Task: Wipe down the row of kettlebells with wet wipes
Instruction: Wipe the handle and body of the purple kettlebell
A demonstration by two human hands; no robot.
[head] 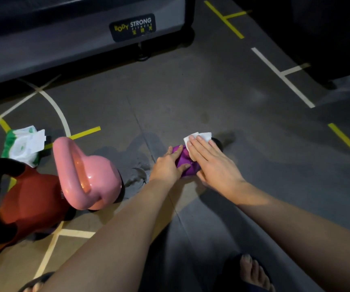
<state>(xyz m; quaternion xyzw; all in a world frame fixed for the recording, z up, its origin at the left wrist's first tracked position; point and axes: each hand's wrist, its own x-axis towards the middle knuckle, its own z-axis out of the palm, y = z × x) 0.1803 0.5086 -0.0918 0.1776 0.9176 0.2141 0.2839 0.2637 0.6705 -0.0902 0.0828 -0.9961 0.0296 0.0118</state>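
Currently, the head view is the only one. It looks down on a gym floor (222, 98) marked with yellow and white lines.

Just right of centre, the right hand (210, 163) lies flat with straight fingers and presses a white wet wipe (198, 136) onto the top of a small purple kettlebell (185, 163). The left hand (166, 166) rests against the near-left side of that kettlebell. Its fingers are nearly straight and its thumb is on the purple surface, so it steadies the kettlebell rather than gripping it.

At lower left a pink kettlebell (89, 178) stands beside a red kettlebell (30, 203) with a black handle. A sliver of something orange shows at the frame's bottom-left edge, too cropped to name. The pack of wipes (22, 146) lies behind them at mid-left with its flap open. A dark machine labelled "BODY STRONG" (133, 27) fills the upper left.

As for progress, the purple kettlebell's top is being wiped now, and its sides and underside probably remain. Nothing shows whether the pink and red ones are done, because their shine could simply be gloss. No used wipes are visible, so the task looks midway at best.
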